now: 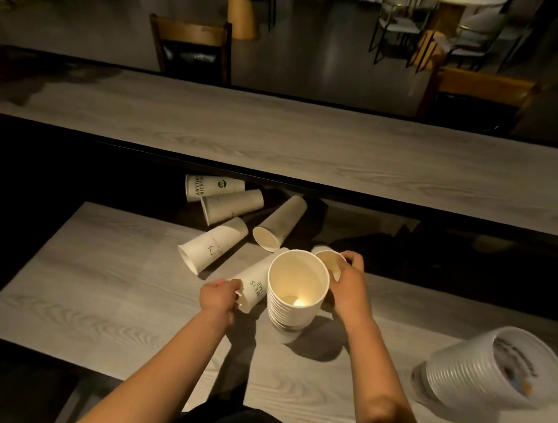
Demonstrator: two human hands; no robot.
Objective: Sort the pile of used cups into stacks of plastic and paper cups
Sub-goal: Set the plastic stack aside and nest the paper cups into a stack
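A tall stack of white paper cups [296,292] stands upright in the middle of the grey table [105,313]. My left hand [218,299] grips the rim of a printed paper cup [254,286] lying on its side, left of the stack. My right hand [349,284] holds a small paper cup [329,258] just behind and right of the stack. Several more paper cups lie on their sides beyond: one [212,245] at the left, one [279,223] in the middle, two [232,204] near the dark gap. A stack of clear plastic cups [492,368] leans at the right.
A dark recessed gap [68,168] runs behind the near table surface, with a higher grey counter [278,142] beyond it. Wooden chairs [191,47] and round café tables stand farther back on the dark floor.
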